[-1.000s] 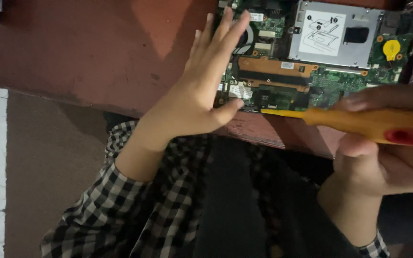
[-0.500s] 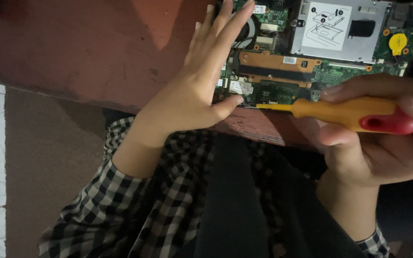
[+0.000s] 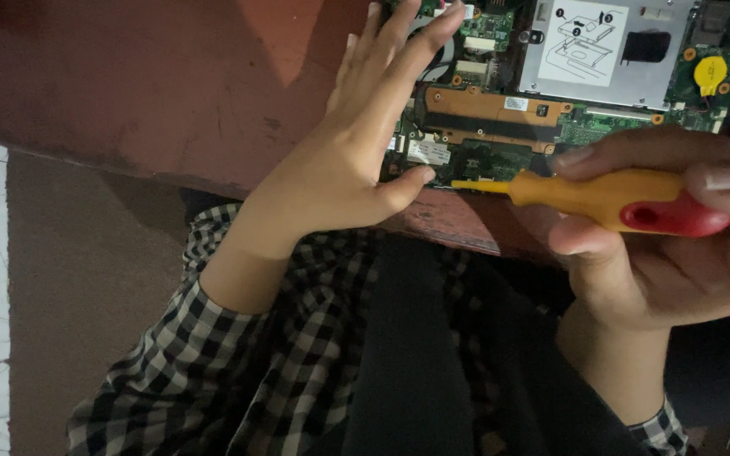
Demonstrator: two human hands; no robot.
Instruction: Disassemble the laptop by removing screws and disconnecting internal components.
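our left hand (image 3: 356, 160) lay flat and open on the edge of the green circuit board (image 3: 551, 127), which sat on the red-brown table (image 3: 154, 84). our right hand (image 3: 669, 245) gripped a yellow and red screwdriver (image 3: 610, 198), its tip just beside the board's near edge.

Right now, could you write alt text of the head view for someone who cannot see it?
A right hand holds a yellow-and-red screwdriver at the edge of an opened laptop's circuit board, while the left hand lies flat on it, above a reddish table.

Reddish-brown table (image 3: 171, 93), an opened laptop's green circuit board (image 3: 551, 118) flat on it.
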